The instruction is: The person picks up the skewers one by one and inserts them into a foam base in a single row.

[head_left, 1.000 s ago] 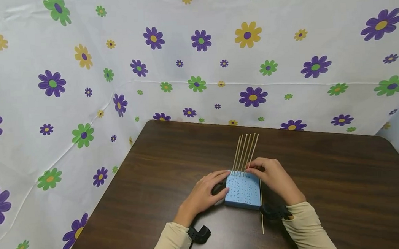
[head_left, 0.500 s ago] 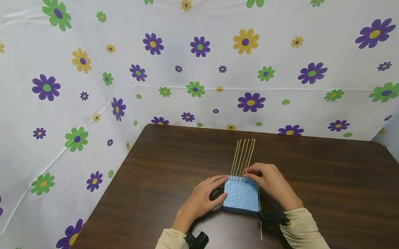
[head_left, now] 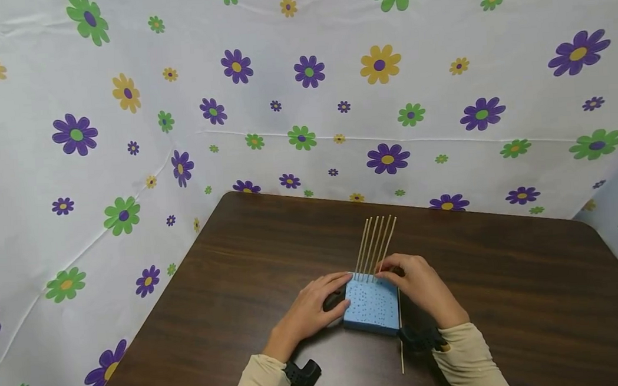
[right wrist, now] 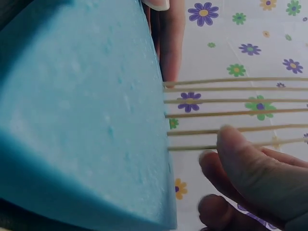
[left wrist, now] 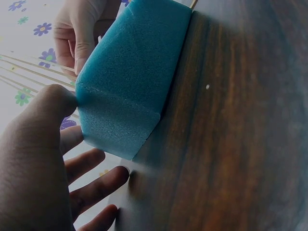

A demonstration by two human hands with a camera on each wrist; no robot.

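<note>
A light blue foam block (head_left: 370,307), its top dotted with small holes, lies on the table. Several thin wooden sticks (right wrist: 274,101) stand in a row along its far edge, leaning slightly. My left hand (head_left: 312,307) grips the block's left side, thumb on the near part and index finger at the far left corner. At the row's right end, my right hand (head_left: 419,278) pinches the rightmost stick (right wrist: 192,148) low down, between thumb and index finger. That stick's lower end meets the block's far edge; how deep it sits cannot be seen.
Another thin stick (head_left: 402,355) lies on the dark wooden table (head_left: 269,242) along the block's right side, partly covered by the right wrist camera (head_left: 421,338). A white flowered cloth (head_left: 270,71) hangs behind and left of the table.
The head view has tilted up a little, so the scene sits lower. Both hands keep their places on the block and the rightmost stick.
</note>
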